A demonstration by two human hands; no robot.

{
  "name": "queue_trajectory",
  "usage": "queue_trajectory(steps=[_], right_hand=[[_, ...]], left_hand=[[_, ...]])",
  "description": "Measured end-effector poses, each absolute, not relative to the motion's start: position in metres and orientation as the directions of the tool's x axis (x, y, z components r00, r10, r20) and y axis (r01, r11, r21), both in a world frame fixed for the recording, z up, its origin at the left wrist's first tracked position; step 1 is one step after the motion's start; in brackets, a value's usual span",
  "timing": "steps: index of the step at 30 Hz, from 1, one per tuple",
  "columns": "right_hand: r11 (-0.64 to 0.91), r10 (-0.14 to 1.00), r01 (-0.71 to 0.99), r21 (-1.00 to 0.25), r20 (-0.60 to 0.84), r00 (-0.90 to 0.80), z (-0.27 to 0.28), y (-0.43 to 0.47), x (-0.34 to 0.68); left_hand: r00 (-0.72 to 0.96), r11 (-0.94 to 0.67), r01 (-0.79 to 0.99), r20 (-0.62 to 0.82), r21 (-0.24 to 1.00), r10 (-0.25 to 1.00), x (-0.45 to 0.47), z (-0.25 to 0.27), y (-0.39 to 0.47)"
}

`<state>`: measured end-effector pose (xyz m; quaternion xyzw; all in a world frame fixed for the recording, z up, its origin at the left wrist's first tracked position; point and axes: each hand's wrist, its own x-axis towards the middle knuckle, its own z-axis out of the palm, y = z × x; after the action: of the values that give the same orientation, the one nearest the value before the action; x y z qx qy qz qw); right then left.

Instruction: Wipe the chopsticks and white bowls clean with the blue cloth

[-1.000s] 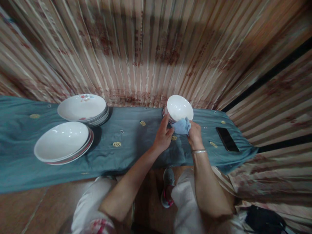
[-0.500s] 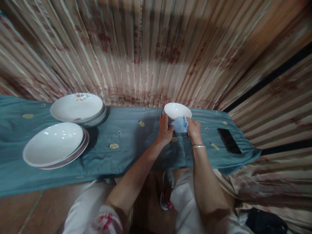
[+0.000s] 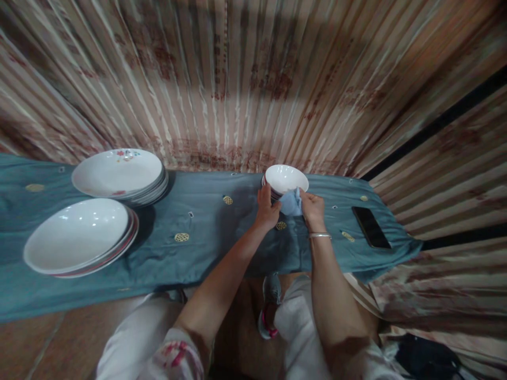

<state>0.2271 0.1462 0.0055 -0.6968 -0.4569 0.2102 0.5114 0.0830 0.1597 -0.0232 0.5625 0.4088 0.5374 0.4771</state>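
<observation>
A small stack of white bowls (image 3: 285, 178) stands near the back edge of the cloth-covered table. My left hand (image 3: 268, 208) grips the stack's left side, fingers along the bowls' edges and thumb towards the front. Bunched in my right hand (image 3: 312, 207) is a light blue cloth (image 3: 291, 202), which hangs at the front of the bowls and hides part of them. The tip of my left thumb comes close to the cloth; whether it touches is unclear. A silver bangle circles my right wrist.
To the left stand a stack of large white plates with a floral print (image 3: 119, 174) and a stack of wide white dishes (image 3: 79, 235). A black phone (image 3: 371, 227) lies at the right. Pleated curtains (image 3: 245, 79) hang behind the teal tablecloth (image 3: 214, 237).
The view has shifted slightly, so the dishes appear a little farther left. My right hand and the blue cloth have barely moved; my left hand stays at the bowls.
</observation>
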Motion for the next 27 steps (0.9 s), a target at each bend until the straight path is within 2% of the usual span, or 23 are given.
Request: queue_trajectory(steps=[3,7,12,19,27], right_hand=[[-0.089,0.808,0.503,-0.860,0.233,0.541,0.011,0.141,0.224],[-0.123,0.841,0.527,-0.841,0.193,0.505,0.015,0.132,0.220],[0.023,0.945,0.577,-0.816,0.206,0.254,0.014,0.121,0.195],[0.135,0.989,0.555,-0.821,0.144,-0.027,0.019,0.110,0.108],[0.152,0.981,0.484,-0.862,0.072,-0.179,0.016,0.101,0.011]], left_hand=[[0.074,-0.206,-0.030,0.208,0.978,0.975,0.084,-0.022,0.160],[0.068,-0.220,-0.049,0.223,0.974,0.972,0.077,-0.023,0.148],[-0.025,-0.133,-0.160,0.131,0.978,0.991,0.057,-0.028,0.119],[-0.231,-0.088,-0.245,0.030,0.966,0.972,-0.009,-0.008,0.104],[-0.407,-0.195,-0.239,0.085,0.951,0.910,-0.084,0.007,0.068]])
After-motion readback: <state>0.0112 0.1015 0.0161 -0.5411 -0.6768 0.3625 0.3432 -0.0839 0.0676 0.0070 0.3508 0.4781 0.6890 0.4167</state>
